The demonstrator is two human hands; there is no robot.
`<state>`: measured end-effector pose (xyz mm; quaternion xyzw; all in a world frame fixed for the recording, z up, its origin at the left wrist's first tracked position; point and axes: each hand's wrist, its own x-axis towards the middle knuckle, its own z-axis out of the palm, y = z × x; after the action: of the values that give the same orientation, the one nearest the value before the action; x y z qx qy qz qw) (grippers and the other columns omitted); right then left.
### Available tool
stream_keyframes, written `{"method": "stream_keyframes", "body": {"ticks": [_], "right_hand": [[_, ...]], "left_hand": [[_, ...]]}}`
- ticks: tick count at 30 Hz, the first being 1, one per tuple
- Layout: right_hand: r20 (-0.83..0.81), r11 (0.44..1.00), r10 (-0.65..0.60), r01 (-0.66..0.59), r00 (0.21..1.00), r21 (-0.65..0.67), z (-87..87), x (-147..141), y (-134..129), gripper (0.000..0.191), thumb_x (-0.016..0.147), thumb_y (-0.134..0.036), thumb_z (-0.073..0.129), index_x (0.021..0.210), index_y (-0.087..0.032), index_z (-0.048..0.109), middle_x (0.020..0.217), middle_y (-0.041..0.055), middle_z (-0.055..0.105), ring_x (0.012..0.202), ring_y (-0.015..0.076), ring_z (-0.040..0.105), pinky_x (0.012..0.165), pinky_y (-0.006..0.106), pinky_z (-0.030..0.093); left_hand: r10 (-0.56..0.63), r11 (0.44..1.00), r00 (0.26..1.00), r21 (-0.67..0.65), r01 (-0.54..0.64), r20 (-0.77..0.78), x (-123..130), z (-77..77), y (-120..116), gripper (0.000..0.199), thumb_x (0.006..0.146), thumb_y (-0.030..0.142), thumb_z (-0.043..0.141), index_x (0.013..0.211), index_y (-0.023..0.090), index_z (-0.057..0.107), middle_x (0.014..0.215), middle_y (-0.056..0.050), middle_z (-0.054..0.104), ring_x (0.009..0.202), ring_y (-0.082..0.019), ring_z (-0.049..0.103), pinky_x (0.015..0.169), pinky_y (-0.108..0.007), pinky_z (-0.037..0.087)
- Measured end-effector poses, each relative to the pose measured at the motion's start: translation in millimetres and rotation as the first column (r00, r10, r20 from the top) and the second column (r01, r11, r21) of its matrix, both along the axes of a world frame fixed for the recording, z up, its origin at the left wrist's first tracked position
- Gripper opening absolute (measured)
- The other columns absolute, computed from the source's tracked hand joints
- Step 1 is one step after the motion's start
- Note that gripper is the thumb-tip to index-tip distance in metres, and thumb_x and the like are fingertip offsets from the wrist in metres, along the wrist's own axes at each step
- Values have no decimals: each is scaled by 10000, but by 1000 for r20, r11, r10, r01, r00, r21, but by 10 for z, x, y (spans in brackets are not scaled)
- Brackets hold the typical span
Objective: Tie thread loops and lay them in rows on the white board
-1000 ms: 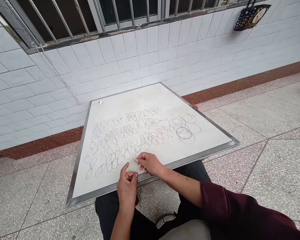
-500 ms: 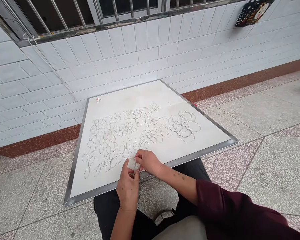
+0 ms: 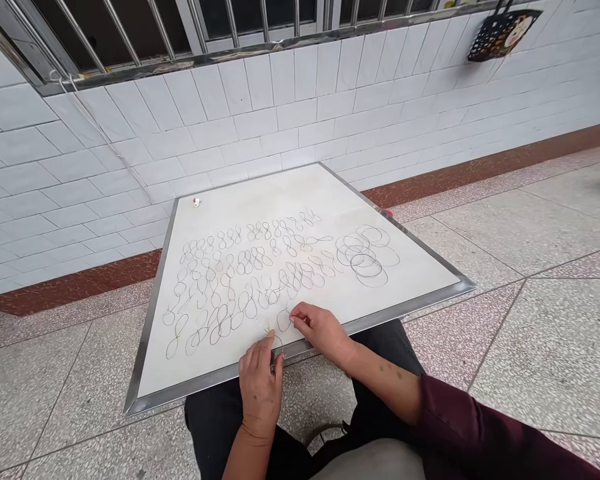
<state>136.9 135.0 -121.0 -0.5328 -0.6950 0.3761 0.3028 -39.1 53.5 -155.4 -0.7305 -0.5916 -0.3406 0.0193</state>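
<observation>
My right hand pinches a thin dark wire loop between thumb and fingertips, just above the near edge of the white tabletop. Lower and to the left, my left hand curls over the table's metal rim. A curve of thin wire runs between its index fingertip and thumb; whether it belongs to the same loop I cannot tell. Beyond both hands lie rows of twisted, figure-eight wire loops. Plain round wire loops overlap in a pile on the right.
A small red-and-white object sits in the far left corner of the table. The table stands against a white tiled wall below a barred window. A dark spotted bag hangs at upper right. My legs are under the near edge.
My right hand has moved right, away from my left hand, and a wire loop now shows between them. My left hand has shifted slightly down and its fingers have come closer together.
</observation>
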Motion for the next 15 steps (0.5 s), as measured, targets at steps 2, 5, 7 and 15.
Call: {"method": "stream_keyframes", "body": {"ticks": [2,5,7,15], "right_hand": [[-51,1000,-4,4,999,6,-59,75,-53,133,922,-285,531,895,-209,636,777,-4,669,664,144,588,632,247,423],[-116,1000,-5,6,993,15,-135,175,-147,152,923,-307,527,886,-206,636,748,-6,654,654,146,580,626,246,437],[-141,1000,3,0,990,19,-178,239,-220,166,925,-320,526,882,-204,635,730,-4,646,645,149,575,621,251,446],[-71,994,-15,23,997,111,-415,661,-500,232,941,-366,504,875,-207,660,750,32,671,670,180,613,653,286,502]], "left_hand": [[-3,1000,1000,-2,3,3,-9,-3,12,381,958,240,540,1336,202,555,1181,-122,710,1066,-286,654,898,-471,519],[-5,1000,1000,-7,5,10,-29,1,34,375,964,232,523,1336,195,553,1207,-128,702,1093,-281,650,917,-476,517],[-8,1000,1000,-10,8,16,-37,11,60,377,969,225,508,1342,193,551,1207,-129,703,1098,-276,653,924,-473,519],[-8,1000,998,29,6,55,-49,53,64,369,972,243,507,1331,194,579,1214,-139,703,1134,-296,642,959,-506,506]]}}
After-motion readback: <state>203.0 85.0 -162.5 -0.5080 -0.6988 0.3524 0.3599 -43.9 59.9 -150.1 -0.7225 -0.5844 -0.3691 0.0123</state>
